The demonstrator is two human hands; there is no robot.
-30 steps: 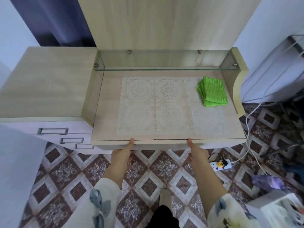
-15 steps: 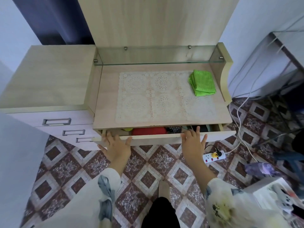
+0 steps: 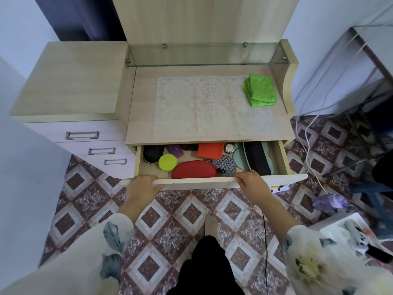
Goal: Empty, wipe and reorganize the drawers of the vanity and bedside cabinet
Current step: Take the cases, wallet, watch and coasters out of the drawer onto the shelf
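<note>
Nearest you, both hands are on the front panel of the vanity drawer (image 3: 197, 183). Your left hand (image 3: 141, 188) grips its left end, fingers curled over the top edge and thumb lying along the face. Your right hand (image 3: 254, 182) holds it right of centre, fingers close together and hooked over the rim; its thumb is hidden.

The drawer stands pulled out under the vanity top (image 3: 142, 116), and it is full. Close to the front lie a red oval case (image 3: 194, 169), a lime round lid (image 3: 168, 162) and a patterned pouch (image 3: 226, 163). Behind them sit a black round case (image 3: 152, 155), a purple item (image 3: 175, 150), an orange pouch (image 3: 210, 150), a watch (image 3: 229, 147) and, to the right, a long black case (image 3: 257, 158).

By the look of it you are at the very start: opened, nothing taken out. Emptying, wiping and putting back all lie ahead.

Farther off, the green cloth (image 3: 259, 90) lies folded at the right of the lace mat (image 3: 208, 107), apparently unused. To the left, the side cabinet's three drawers (image 3: 81, 135) are closed.
</note>
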